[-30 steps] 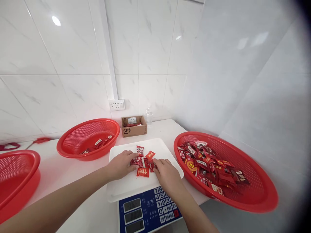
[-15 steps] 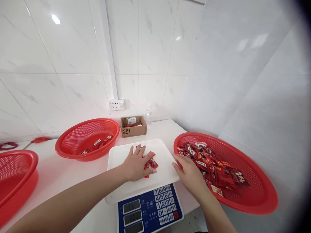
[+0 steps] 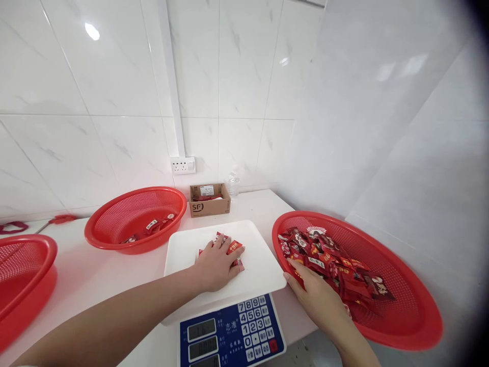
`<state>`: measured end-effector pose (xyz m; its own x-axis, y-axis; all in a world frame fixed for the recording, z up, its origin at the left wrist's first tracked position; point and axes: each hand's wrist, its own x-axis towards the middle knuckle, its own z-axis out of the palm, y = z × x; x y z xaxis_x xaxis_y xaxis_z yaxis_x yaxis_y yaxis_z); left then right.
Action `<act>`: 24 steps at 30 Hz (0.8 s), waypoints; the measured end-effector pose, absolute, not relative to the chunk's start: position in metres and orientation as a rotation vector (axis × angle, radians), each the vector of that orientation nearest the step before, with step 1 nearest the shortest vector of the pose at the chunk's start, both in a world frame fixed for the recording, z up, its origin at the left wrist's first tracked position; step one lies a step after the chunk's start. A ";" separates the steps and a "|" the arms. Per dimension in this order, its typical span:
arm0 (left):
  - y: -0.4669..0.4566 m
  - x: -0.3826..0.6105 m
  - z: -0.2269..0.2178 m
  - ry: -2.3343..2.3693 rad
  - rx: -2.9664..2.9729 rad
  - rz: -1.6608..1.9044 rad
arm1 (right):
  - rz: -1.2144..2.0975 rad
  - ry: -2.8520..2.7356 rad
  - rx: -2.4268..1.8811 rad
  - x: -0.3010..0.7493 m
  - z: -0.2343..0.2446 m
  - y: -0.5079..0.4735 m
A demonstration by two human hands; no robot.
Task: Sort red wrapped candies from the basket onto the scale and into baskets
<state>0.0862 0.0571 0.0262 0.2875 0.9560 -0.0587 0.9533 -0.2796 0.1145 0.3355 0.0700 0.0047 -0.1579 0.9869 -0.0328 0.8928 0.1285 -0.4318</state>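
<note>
My left hand [image 3: 217,267] lies palm down over several small red snack packets [image 3: 234,246] on the white scale tray [image 3: 262,250], its fingers apart and resting on them. Parts of the packets are hidden beneath it. At the left rim of the right red basket [image 3: 414,285], my right hand [image 3: 317,293] is partly closed, with thumb and fingers around something red. Whether that is a packet or the rim is unclear. Red and dark packets [image 3: 344,275] are heaped in this basket. Below the tray shows the scale's blue keypad panel [image 3: 231,334].
Another red basket [image 3: 114,216] with a few packets stands left of the tray, and a third red basket [image 3: 28,270] at the far left. Behind the tray are a cardboard box [image 3: 212,206] and a clear bottle [image 3: 234,184]. Tiled walls bound the table.
My right hand has shifted right and slightly down, from the tray's edge farther over the right basket. My left hand has slid slightly left, and the packets beneath it lie differently.
</note>
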 end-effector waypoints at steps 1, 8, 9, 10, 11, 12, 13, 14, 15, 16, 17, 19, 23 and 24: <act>0.056 0.082 0.026 1.772 2.454 0.054 | 0.535 -2.142 -1.827 0.336 0.005 0.070; 0.056 0.059 0.029 1.634 2.654 0.127 | 0.576 -2.118 -1.783 0.339 0.007 0.069; 0.056 0.058 0.030 1.622 2.657 0.126 | 0.570 -2.121 -1.775 0.339 0.006 0.069; 0.055 0.058 0.031 1.611 2.657 0.132 | 0.561 -2.124 -1.766 0.339 0.005 0.070; 0.054 0.058 0.033 1.598 2.658 0.143 | 0.553 -2.126 -1.759 0.339 0.004 0.070; 0.052 0.057 0.034 1.585 2.657 0.158 | 0.548 -2.127 -1.756 0.340 0.003 0.071; 0.051 0.057 0.035 1.575 2.653 0.177 | 0.545 -2.125 -1.757 0.340 0.001 0.071; 0.050 0.056 0.036 1.570 2.646 0.193 | 0.544 -2.121 -1.765 0.340 0.000 0.072; 0.049 0.055 0.038 1.573 2.635 0.204 | 0.544 -2.116 -1.773 0.341 -0.002 0.072; 0.048 0.052 0.039 1.589 2.620 0.206 | 0.546 -2.114 -1.776 0.341 -0.003 0.073; 0.049 0.047 0.041 1.636 2.597 0.198 | 0.551 -2.113 -1.775 0.342 -0.004 0.073; 0.051 0.030 0.045 1.820 2.515 0.171 | 0.562 -2.119 -1.760 0.344 -0.007 0.074; 0.052 -0.036 0.053 2.290 2.228 0.172 | 0.538 -2.128 -1.728 0.347 -0.011 0.077; 0.048 -0.057 0.055 2.409 2.129 0.180 | 0.526 -2.129 -1.727 0.348 -0.012 0.077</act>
<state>-0.0573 0.0478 0.0548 -0.1237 0.9834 0.1326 0.9922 0.1205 0.0316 0.3481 0.0774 -0.0117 -0.1971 0.9797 0.0360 0.8504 0.1892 -0.4910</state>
